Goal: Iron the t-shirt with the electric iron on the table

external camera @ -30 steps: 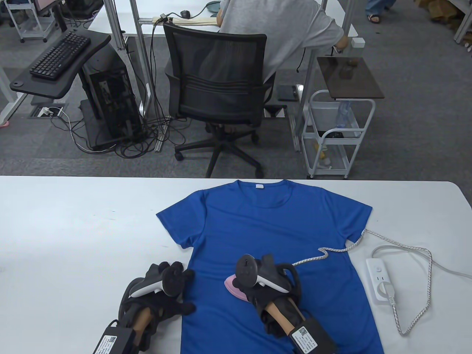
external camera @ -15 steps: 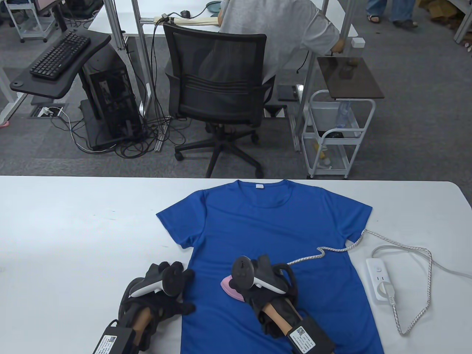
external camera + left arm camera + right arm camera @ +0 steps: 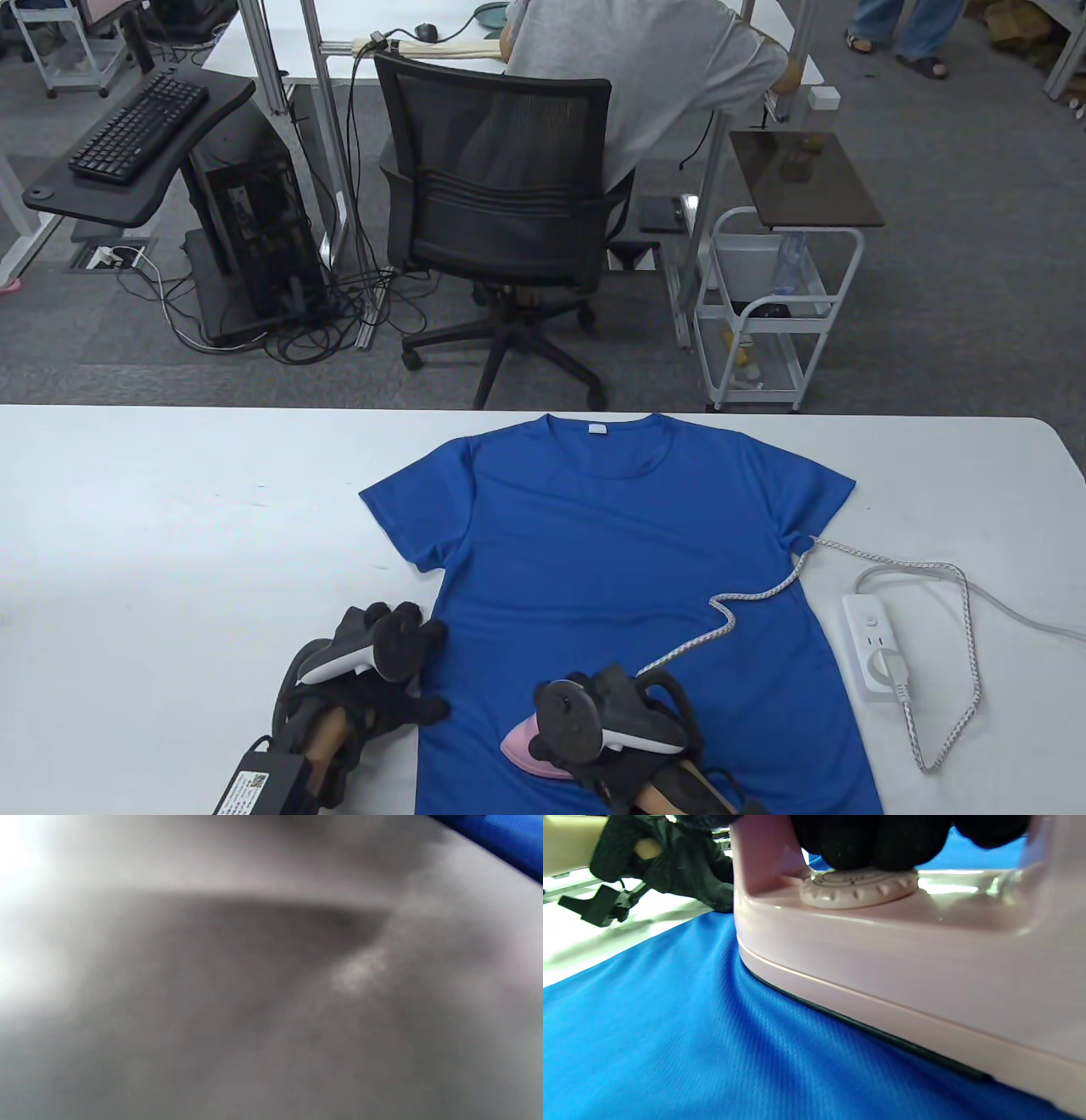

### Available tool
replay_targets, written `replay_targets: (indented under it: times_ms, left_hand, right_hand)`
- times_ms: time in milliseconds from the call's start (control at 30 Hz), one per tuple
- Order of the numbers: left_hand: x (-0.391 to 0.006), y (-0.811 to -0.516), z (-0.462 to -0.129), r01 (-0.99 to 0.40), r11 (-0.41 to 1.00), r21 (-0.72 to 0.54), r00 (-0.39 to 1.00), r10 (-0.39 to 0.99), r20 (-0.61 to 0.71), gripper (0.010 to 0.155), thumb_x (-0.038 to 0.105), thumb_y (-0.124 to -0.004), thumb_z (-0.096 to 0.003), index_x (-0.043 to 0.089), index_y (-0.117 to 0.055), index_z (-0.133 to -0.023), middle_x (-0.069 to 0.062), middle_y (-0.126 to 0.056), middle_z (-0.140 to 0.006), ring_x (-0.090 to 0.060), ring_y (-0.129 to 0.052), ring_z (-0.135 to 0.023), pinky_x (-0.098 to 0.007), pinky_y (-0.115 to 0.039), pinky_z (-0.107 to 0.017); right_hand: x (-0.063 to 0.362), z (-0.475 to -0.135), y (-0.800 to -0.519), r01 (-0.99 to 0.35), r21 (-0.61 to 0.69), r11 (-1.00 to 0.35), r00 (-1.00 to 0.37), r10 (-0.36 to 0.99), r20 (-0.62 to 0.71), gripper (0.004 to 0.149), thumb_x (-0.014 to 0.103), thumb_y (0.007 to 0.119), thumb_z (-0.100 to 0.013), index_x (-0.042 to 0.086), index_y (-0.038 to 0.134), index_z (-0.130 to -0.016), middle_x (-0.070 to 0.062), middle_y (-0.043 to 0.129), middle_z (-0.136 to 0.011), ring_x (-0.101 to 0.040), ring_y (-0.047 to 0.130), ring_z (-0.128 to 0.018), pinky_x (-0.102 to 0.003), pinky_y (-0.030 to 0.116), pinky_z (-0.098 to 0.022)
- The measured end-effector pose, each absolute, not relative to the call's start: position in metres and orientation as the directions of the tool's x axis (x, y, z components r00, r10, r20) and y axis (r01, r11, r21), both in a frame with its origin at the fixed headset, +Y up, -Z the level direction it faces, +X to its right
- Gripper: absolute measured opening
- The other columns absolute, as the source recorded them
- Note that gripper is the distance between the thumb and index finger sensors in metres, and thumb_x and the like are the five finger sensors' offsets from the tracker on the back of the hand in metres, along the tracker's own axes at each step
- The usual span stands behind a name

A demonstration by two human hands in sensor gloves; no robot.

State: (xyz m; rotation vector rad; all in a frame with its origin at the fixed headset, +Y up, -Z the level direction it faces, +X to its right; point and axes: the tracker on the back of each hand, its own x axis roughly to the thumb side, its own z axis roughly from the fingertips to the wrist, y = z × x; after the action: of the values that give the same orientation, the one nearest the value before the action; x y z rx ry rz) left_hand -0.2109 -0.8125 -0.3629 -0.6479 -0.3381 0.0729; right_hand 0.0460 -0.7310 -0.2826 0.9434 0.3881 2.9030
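A blue t-shirt (image 3: 611, 543) lies flat on the white table (image 3: 170, 526), collar at the far side. My right hand (image 3: 628, 747) grips the handle of a pink electric iron (image 3: 530, 751), whose soleplate rests on the shirt's lower part. In the right wrist view the iron (image 3: 925, 963) sits on the blue cloth (image 3: 670, 1035), my gloved fingers (image 3: 865, 840) wrapped over its handle above the dial. My left hand (image 3: 373, 679) rests flat at the shirt's left side edge, fingers spread. The left wrist view is blurred grey, with a strip of blue shirt (image 3: 500, 840).
The iron's braided cord (image 3: 747, 594) runs over the shirt's right side to a white power strip (image 3: 874, 645) on the table at the right. Beyond the far table edge stand an office chair (image 3: 501, 212) and a white cart (image 3: 772, 314).
My right hand has pulled the iron down the shirt toward the near edge and slightly left. The cord has followed and shifted. My left hand has not moved.
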Motion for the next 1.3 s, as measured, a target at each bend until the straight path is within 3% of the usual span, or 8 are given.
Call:
replay_targets:
  times_ms: [333,567,1033,1300]
  left_hand:
    - [-0.211,-0.813,-0.363,0.035,0.797,-0.602,0.943,0.174,0.284,0.093,0.072,-0.059,-0.0411,0.037,-0.004,-0.107,-0.003,0.007,-0.113,-0.043,0.004,-0.102,-0.064,-0.012,-0.069]
    - [-0.211,-0.813,-0.363,0.034,0.798,-0.601,0.943,0.174,0.285,0.093,0.072,-0.058,-0.041,0.037,-0.004,-0.107,-0.003,0.007,-0.113,-0.043,0.004,-0.103,-0.064,-0.012,-0.069]
    - [-0.211,-0.813,-0.363,0.028,0.799,-0.601,0.941,0.181,0.285,0.092,0.071,-0.058,-0.0412,0.037,-0.004,-0.107,-0.003,0.007,-0.113,-0.042,0.004,-0.102,-0.063,-0.012,-0.068]
    - [-0.212,-0.813,-0.363,0.02,0.799,-0.601,0.94,0.19,0.284,0.091,0.071,-0.058,-0.0418,0.037,-0.004,-0.107,-0.003,0.007,-0.113,-0.042,0.004,-0.102,-0.063,-0.012,-0.068]
  right_hand:
    - [0.046,-0.276,-0.73,0.025,0.268,-0.963,-0.772,0.152,0.617,0.069,0.046,0.063,-0.043,0.009,0.064,-0.101,-0.019,0.08,-0.081,-0.039,0.085,-0.061,-0.061,0.071,-0.053]
    - [0.037,-0.282,-0.731,0.013,0.245,-0.97,-0.815,0.131,0.564,0.069,0.046,0.062,-0.044,0.009,0.063,-0.102,-0.018,0.081,-0.08,-0.038,0.086,-0.061,-0.06,0.072,-0.053]
    - [-0.004,-0.341,-0.734,-0.031,0.165,-0.986,-0.911,0.096,0.401,0.07,0.046,0.061,-0.044,0.008,0.062,-0.102,-0.018,0.081,-0.079,-0.038,0.086,-0.059,-0.06,0.073,-0.052]
    - [-0.009,-0.345,-0.734,-0.046,0.138,-0.989,-0.915,0.098,0.391,0.07,0.046,0.06,-0.044,0.008,0.062,-0.102,-0.018,0.081,-0.079,-0.038,0.086,-0.059,-0.06,0.072,-0.051]
